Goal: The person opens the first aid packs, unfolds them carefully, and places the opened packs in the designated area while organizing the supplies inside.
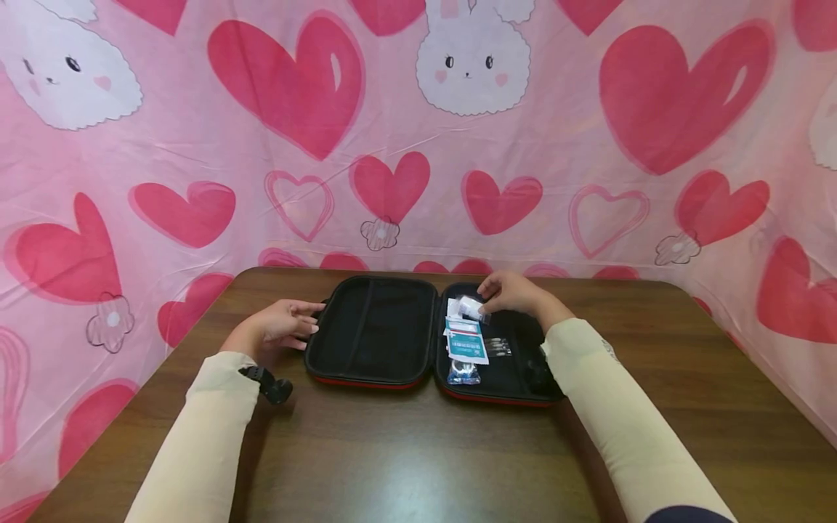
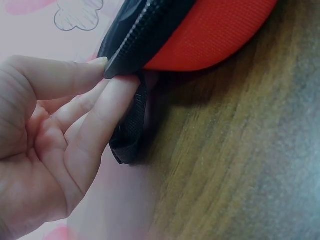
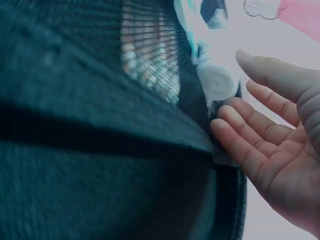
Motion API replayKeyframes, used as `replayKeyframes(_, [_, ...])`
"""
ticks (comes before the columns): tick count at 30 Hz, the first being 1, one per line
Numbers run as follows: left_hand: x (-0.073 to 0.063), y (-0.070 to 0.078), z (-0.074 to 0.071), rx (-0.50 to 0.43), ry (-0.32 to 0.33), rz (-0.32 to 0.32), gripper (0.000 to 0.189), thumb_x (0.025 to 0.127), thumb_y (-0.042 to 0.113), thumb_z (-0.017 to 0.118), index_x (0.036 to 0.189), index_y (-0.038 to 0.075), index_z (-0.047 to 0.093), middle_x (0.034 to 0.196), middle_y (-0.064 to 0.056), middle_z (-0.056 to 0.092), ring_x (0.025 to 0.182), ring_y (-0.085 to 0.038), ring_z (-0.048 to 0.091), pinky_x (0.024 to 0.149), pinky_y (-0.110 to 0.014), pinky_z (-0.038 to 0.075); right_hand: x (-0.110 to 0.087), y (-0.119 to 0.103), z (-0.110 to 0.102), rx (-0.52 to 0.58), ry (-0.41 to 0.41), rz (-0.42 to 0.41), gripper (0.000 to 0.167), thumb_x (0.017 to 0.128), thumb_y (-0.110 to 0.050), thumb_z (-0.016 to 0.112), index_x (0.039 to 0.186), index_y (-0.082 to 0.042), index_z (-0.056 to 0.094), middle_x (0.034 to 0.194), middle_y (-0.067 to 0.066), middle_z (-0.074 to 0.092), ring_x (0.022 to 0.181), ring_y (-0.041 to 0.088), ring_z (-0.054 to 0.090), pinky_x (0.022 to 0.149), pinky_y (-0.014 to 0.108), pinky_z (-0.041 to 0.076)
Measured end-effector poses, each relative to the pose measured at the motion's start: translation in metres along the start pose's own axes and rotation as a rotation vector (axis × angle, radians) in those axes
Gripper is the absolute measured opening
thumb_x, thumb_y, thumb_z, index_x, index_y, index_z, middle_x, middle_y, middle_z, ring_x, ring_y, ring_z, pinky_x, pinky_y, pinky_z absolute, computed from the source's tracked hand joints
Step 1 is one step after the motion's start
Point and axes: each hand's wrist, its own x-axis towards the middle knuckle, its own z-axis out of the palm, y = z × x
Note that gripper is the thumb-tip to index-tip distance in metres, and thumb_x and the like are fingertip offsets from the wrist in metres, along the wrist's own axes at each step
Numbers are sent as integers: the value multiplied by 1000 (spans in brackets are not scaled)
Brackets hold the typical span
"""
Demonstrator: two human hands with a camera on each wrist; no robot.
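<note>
A black zip case with a red outer shell lies open on the table, its two halves side by side. My left hand pinches the rim of the left half between thumb and fingers, by a black strap loop. Over the right half, my right hand has its thumb and fingers spread beside a white bandage roll in clear wrapping. Below the roll lie teal-and-white packets and a clear bag with blue. Several small slim items sit beside them under mesh.
The case rests on a brown wooden table, toward its back edge. A pink cloth printed with hearts and rabbits hangs behind. A black strapped device is on my left wrist.
</note>
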Motion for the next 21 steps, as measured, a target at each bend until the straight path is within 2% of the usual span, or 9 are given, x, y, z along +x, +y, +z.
replayKeyframes(4, [1,0,0,3,-5,3,62,95,1,59,151,2,32,138,-30,48,97,-20,64,80,-39,57,3,2,5,-29,-30,15,41,80,-12,81,114,4,63,111,18,65,101,32,59,92,44,51])
replayKeyframes(10, [1,-2,-1,-6,-1,-6,62,95,0,58,151,2,32,138,-30,48,95,-20,65,80,-39,57,5,3,8,-69,-38,20,34,79,-12,82,106,0,66,98,12,66,90,26,59,87,41,54])
replayKeyframes(21, [0,1,0,2,-9,-4,61,95,2,58,151,2,32,137,-29,49,96,-20,65,81,-39,57,-10,-1,-8,-70,-8,-7,29,78,-8,80,102,2,67,97,12,68,90,26,60,86,42,53])
